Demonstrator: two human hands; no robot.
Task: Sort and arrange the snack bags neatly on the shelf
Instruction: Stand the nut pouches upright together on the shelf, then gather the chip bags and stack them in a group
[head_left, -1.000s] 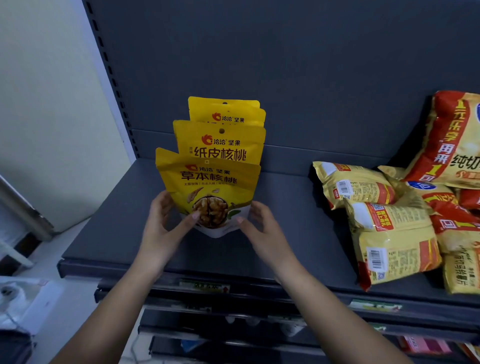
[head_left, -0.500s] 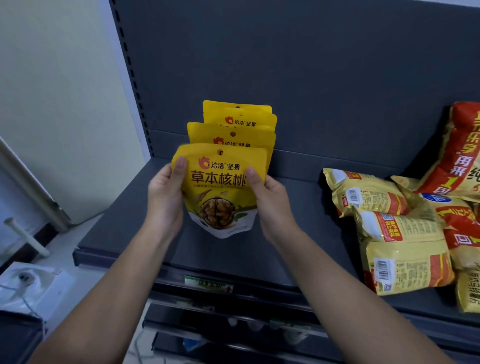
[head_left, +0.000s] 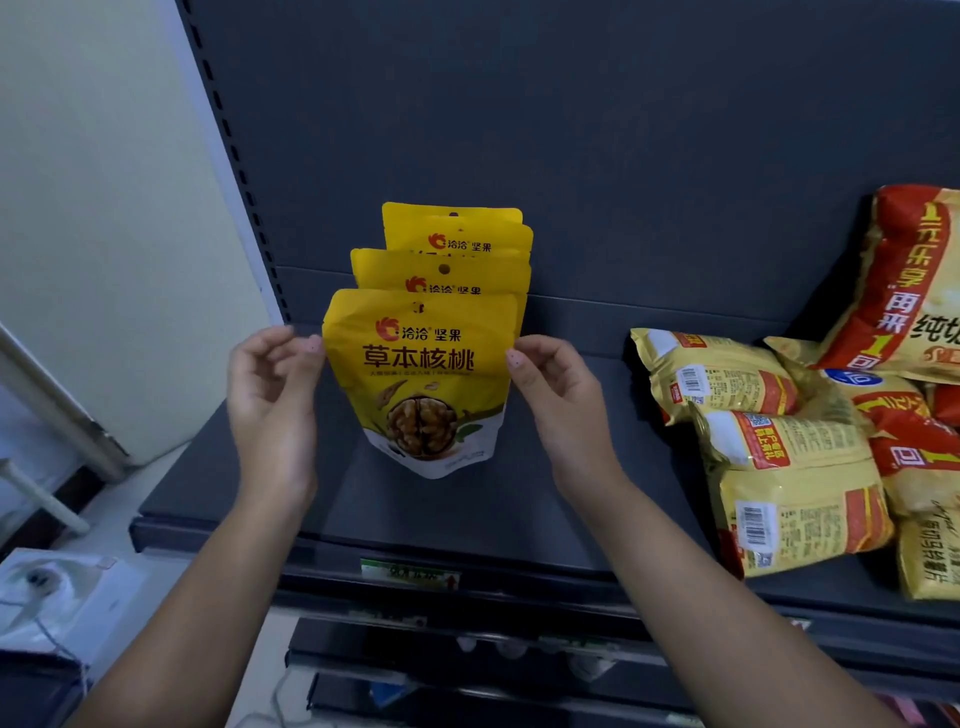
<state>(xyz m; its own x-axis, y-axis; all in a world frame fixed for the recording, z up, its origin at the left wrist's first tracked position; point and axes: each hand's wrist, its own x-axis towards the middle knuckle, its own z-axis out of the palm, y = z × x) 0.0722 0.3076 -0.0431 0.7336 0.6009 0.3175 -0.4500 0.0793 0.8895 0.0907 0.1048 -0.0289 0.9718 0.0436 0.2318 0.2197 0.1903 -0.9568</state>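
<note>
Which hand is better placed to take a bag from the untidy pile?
Probably the right hand: it is nearer the pile; the left hand is beyond the standing walnut bag.

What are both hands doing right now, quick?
Left hand: open, fingers loosely curled beside the front walnut bag.
Right hand: open, fingertip at the bag's edge.

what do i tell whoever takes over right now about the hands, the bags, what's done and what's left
Left hand: fingers relaxed, a fingertip at the left edge of the front walnut bag, no grip.
Right hand: the same at the bag's right edge.
Done: the front walnut bag stands upright on the shelf, with the rear walnut bags lined up behind it towards the back panel.
Left: the yellow-and-red bags on the right lie flat in an overlapping heap, unsorted. They probably need standing up in rows next.
</note>
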